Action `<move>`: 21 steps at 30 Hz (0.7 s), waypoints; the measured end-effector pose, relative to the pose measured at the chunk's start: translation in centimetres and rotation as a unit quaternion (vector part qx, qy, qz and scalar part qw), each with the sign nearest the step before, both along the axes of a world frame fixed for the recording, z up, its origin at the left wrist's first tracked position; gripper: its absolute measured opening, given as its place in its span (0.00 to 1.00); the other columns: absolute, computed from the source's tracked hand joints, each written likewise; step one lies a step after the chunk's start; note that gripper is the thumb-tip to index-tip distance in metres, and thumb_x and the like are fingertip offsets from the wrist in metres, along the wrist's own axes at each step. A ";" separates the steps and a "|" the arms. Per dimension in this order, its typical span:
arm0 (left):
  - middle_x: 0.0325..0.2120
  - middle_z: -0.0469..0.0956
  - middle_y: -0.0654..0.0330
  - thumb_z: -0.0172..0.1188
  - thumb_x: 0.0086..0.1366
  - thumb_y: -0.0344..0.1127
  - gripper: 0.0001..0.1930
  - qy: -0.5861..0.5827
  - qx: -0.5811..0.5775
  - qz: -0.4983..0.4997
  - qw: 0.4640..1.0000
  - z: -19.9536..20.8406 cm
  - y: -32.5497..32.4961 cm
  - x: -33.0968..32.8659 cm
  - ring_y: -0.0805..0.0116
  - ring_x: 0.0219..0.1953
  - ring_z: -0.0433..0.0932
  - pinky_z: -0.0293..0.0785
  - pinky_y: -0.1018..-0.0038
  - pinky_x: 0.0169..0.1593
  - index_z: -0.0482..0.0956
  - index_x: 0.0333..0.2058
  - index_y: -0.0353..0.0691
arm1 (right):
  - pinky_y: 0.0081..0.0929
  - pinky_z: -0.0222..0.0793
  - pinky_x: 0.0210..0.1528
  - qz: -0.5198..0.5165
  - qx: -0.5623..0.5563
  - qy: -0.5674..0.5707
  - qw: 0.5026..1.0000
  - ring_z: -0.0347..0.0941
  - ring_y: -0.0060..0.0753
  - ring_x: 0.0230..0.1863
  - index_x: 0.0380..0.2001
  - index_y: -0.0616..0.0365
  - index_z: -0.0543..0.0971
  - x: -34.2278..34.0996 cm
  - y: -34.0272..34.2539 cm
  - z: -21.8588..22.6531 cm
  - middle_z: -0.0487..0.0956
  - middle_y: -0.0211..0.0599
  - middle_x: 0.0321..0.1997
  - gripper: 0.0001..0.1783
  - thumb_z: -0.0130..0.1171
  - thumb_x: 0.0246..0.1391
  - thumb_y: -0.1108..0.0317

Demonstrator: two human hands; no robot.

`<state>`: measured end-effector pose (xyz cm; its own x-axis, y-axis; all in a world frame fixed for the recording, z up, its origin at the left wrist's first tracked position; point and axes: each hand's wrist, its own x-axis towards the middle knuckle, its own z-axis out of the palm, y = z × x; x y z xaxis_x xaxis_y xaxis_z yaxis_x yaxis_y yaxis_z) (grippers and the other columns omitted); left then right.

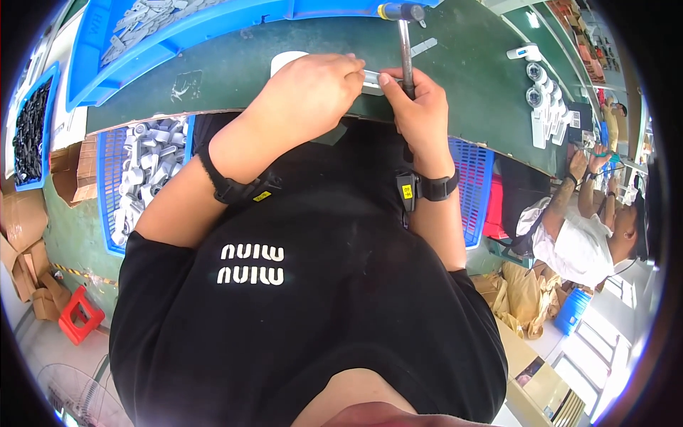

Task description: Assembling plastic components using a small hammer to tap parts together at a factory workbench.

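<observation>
My left hand (316, 89) is closed around a white plastic part (286, 62) over the near edge of the green bench. The part's rounded white end shows left of the hand, and a narrow grey-white end comes out on the right. My right hand (421, 107) grips a hammer (405, 50) upright, its black and yellow head pointing away from me and its dark grip running down under the palm. The right thumb and fingertips also meet the narrow end of the part. Much of the part is hidden behind my left fingers.
A blue tray (206, 27) of flat grey pieces stands at the far left. Below the bench edge are a blue basket (107, 192) of white parts and another blue basket (469, 178). White assemblies (544, 107) stand on the bench at right, near a co-worker (580, 231).
</observation>
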<state>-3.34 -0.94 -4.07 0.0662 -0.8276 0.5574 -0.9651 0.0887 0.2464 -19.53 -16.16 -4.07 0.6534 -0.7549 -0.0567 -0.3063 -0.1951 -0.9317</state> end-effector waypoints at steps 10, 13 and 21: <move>0.45 0.90 0.56 0.73 0.64 0.32 0.08 0.023 0.005 0.015 1.000 -0.4 -0.5 -0.2 0.55 0.45 0.89 0.86 0.62 0.45 0.88 0.40 0.35 | 0.20 0.57 0.29 -0.007 0.037 -0.007 0.999 0.62 0.10 0.27 0.43 0.61 0.89 -0.2 -0.1 -0.2 0.74 0.12 0.24 0.13 0.74 0.67 0.61; 0.43 0.90 0.58 0.73 0.64 0.33 0.07 0.041 -0.009 0.011 0.999 -0.4 -0.4 -0.2 0.55 0.44 0.89 0.86 0.62 0.44 0.89 0.39 0.37 | 0.19 0.58 0.30 -0.005 0.045 -0.022 0.999 0.63 0.10 0.28 0.43 0.61 0.90 -0.2 -0.1 -0.4 0.75 0.13 0.25 0.13 0.74 0.67 0.62; 0.44 0.90 0.57 0.73 0.66 0.35 0.08 0.085 0.014 0.027 0.996 -0.1 -0.4 -0.3 0.53 0.44 0.89 0.86 0.61 0.46 0.88 0.40 0.37 | 0.19 0.59 0.30 -0.007 0.052 -0.016 0.998 0.63 0.10 0.27 0.43 0.61 0.90 -0.3 0.2 -0.1 0.75 0.14 0.25 0.13 0.74 0.67 0.61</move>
<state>-3.63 -1.30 -4.16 0.2017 -0.8359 0.5105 -0.9126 0.0288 0.4078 -19.85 -15.93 -4.13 0.6462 -0.7546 -0.1142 -0.2775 -0.0928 -0.9562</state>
